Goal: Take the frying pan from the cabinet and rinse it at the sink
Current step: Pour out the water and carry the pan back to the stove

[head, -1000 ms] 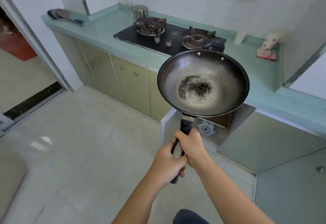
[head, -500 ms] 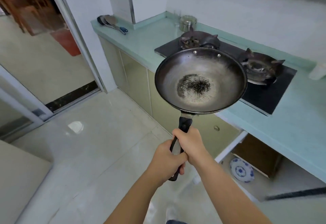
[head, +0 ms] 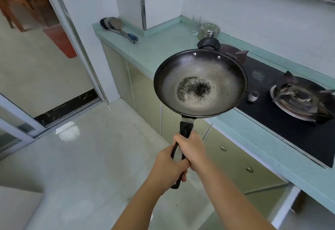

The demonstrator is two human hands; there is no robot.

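While the pale glossy tiled floor (head: 87,157) fills the frame from six to nine o'clock, the long pale-green stone countertop (head: 163,37) runs from eleven o'clock down toward four, with olive-green cabinet doors (head: 143,92) beneath it. A black glass gas hob (head: 282,121) with a dark round burner (head: 302,101) sits in that countertop at three o'clock. The dark round steel frying pan (head: 200,83) is held in the air at the centre of the frame, level, over the counter's front edge and partly covering the hob's near end; a black speckled patch marks its grey middle, and a small loop handle sticks out from its far rim. Its long black handle (head: 184,130) points down to six o'clock. The right hand (head: 190,148) is wrapped tight round the handle's upper stretch, and the left hand (head: 167,168) is curled closed round the lower stretch, the two touching. At twelve o'clock stand a lidded steel pot (head: 208,30) and a clear drinking glass (head: 196,23). At eleven o'clock metal spatulas (head: 116,26) lie on the counter.
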